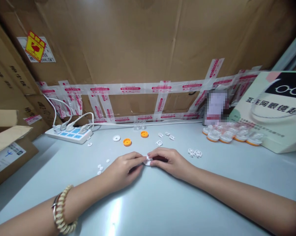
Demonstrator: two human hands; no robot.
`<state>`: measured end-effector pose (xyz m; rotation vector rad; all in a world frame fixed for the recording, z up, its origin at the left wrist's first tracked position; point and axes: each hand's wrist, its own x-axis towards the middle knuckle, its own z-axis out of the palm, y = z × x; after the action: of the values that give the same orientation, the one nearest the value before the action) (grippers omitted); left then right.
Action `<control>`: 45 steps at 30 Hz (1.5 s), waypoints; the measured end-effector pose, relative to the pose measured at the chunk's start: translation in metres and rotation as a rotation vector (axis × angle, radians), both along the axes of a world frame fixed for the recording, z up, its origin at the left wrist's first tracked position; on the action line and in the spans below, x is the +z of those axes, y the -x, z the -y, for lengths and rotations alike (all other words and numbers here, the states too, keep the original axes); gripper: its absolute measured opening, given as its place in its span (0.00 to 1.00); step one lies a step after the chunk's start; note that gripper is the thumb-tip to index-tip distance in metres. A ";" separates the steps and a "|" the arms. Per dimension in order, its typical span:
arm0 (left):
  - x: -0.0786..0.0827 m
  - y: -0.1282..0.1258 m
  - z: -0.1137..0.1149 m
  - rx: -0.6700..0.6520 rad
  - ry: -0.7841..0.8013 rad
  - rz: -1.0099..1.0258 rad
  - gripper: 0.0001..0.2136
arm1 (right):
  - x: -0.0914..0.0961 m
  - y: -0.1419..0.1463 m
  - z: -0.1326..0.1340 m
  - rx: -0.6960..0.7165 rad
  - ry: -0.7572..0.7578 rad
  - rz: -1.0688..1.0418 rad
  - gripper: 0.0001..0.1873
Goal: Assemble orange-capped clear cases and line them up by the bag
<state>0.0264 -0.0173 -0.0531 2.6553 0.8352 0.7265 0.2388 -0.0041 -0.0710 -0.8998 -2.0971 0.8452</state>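
Between my two hands, low over the grey table (177, 196), is a small round white plastic part (147, 161). My left hand (128, 167) pinches its left side, and my right hand (165, 160) grips it from the right with thumb and fingers. Fingertips cover much of the part. Beyond my hands lie two orange round caps (127, 142) and a white ring (116, 138). Several small white plates with holes (159, 143) sit behind my right hand, and a cluster of similar white pieces (195, 152) lies to its right. Small white discs (100, 167) rest left of my left hand.
A white power strip (69, 133) with plugged cables stands at the back left, near an open cardboard box (10, 154). Assembled clear-and-orange pieces (226, 135) are grouped at the right, before a pale paper bag (273, 114). A large cardboard panel (128, 49) closes off the back.
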 end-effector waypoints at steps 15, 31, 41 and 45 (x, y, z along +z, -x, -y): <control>-0.002 -0.001 0.001 -0.011 -0.061 -0.027 0.15 | -0.004 0.000 0.000 0.037 -0.133 0.029 0.08; 0.026 0.018 -0.008 0.145 -0.053 -0.124 0.11 | 0.000 0.001 0.005 0.029 -0.124 0.087 0.08; 0.055 0.077 -0.035 0.432 0.447 -0.557 0.09 | 0.007 0.004 0.010 -0.061 0.019 0.151 0.09; 0.047 0.075 -0.036 0.457 0.466 -0.543 0.07 | 0.009 0.006 0.009 -0.054 0.019 0.124 0.08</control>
<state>-0.0487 0.0188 -0.0057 2.2588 1.5585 -0.1365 0.2326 -0.0127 -0.0618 -1.0385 -2.1634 0.7998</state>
